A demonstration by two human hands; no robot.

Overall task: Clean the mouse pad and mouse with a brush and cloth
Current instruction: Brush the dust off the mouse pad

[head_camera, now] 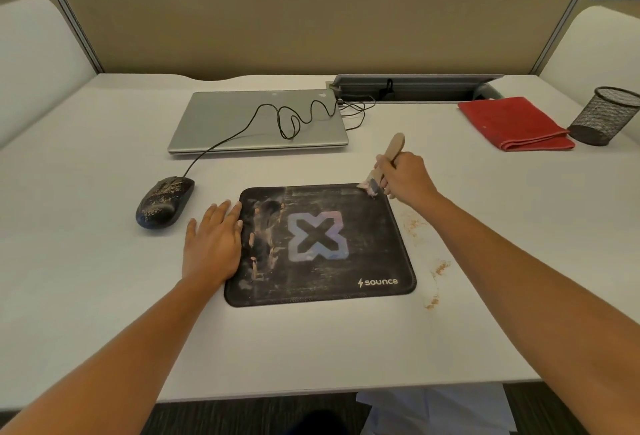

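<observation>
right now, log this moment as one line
right hand: grips brush, bristles on mouse pad far-right corner | left hand: flat at pad's left edge | mouse: dusty, untouched | cloth: folded, far right

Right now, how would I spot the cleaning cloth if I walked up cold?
Start at the closed silver laptop at the back of the white desk. Look right along the back edge: the cloth lies folded beside a black mesh cup. It is the only red thing there.
</observation>
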